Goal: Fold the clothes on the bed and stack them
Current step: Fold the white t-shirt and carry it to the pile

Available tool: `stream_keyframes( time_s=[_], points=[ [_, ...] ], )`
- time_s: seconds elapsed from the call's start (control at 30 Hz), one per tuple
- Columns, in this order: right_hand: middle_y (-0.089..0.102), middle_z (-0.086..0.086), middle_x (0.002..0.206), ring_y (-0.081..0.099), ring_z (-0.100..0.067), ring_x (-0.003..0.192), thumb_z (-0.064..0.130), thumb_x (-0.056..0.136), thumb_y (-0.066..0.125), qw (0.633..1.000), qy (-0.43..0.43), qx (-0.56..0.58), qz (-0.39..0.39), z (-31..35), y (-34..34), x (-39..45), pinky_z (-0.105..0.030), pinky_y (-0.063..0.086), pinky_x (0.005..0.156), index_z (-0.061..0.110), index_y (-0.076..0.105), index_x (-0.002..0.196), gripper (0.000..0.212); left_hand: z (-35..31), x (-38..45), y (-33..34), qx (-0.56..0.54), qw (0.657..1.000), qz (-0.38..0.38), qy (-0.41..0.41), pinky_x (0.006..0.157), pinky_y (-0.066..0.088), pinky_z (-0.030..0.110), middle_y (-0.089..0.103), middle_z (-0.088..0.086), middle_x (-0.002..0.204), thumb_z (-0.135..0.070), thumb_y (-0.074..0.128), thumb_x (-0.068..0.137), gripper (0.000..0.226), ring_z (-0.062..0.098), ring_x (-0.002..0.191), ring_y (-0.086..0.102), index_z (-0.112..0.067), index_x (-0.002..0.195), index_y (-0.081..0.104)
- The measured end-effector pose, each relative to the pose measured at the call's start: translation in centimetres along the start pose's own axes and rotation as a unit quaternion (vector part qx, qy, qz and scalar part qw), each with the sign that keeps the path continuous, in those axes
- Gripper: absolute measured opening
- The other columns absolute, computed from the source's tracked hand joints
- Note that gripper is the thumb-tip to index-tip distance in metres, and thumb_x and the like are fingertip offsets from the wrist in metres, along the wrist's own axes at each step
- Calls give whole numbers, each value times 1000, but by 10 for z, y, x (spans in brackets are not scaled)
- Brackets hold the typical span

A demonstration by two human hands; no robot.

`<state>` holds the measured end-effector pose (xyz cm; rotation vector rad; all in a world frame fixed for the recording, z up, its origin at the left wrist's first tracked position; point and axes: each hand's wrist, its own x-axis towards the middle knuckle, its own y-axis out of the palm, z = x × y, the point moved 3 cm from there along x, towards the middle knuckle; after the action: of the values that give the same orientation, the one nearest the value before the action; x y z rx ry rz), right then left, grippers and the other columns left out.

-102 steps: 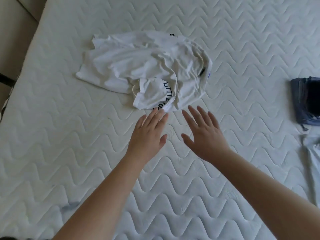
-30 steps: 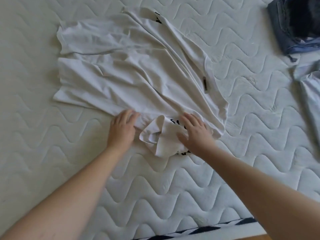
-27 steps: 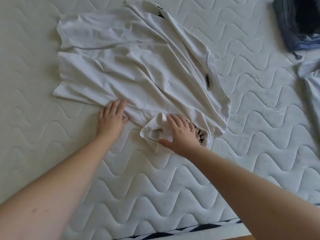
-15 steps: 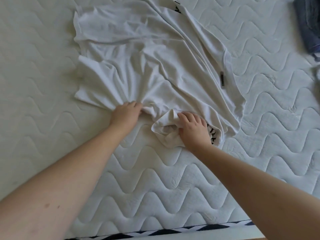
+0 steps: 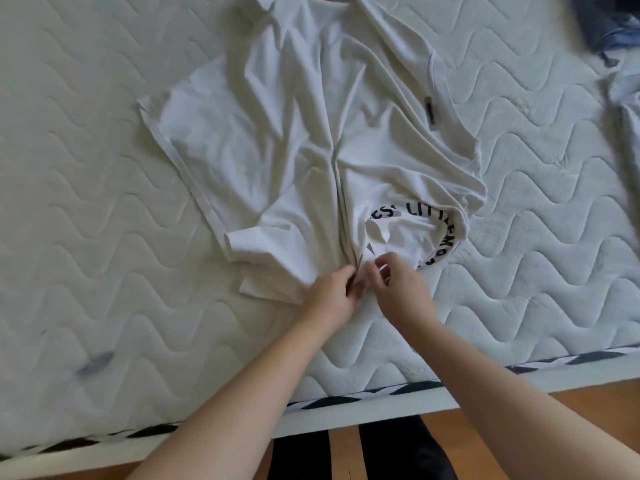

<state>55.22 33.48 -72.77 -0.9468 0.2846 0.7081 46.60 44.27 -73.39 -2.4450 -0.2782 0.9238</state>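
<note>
Two hands, left (image 5: 332, 289) and right (image 5: 398, 289), pinched the near edge of a crumpled white T-shirt (image 5: 311, 133) on the bed (image 5: 86, 202); the shirt's long axis ran straight away from them, equally within reach of both.

A home bedroom; a bare quilted mattress (image 5: 104, 202) with wavy stitching fills most of the view, its near edge trimmed in black-and-white striped piping (image 5: 346, 398); a wooden floor (image 5: 554, 403) shows below that edge; a rumpled white T-shirt (image 5: 294, 150) lies on the mattress, and dark blue folded clothes (image 5: 609, 26) sit at the far right corner.
</note>
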Motion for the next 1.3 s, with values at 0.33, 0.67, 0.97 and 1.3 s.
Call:
stream_keyframes(
  time_s=[0.33,0.67,0.97,1.3],
  points=[
    [65,2,75,64,-20,76,39,100,46,989,102,102,-17,-31,-1,-6,-30,44,62,14,61,87,32,28,-38,-27,197,944,-128,231,99,44,41,64,18,117,-12,75,80,42,37,109,61,-4,121,66],
    [70,-4,112,68,-21,102,40,102,48,861,209,460,67,-28,28,-38,-35,55,91,16,61,121,34,92,-22,-86,232,965,-104,68,85,44,39,66,12,113,0,58,83,33,36,104,58,-11,112,70],
    [68,-12,113,64,-26,105,28,93,65,895,250,356,102,-31,70,-62,-44,52,98,7,62,122,36,54,-43,-32,-129,990,34,-42,67,58,27,69,8,93,-17,63,94,7,19,86,66,-18,98,69],
    [64,-7,87,64,-19,76,35,98,57,872,284,391,-74,-82,-19,-61,-23,55,51,15,63,91,22,-2,-65,18,-178,982,68,-17,46,42,13,57,-2,71,-14,61,94,20,7,57,51,-23,76,58]
  ],
)
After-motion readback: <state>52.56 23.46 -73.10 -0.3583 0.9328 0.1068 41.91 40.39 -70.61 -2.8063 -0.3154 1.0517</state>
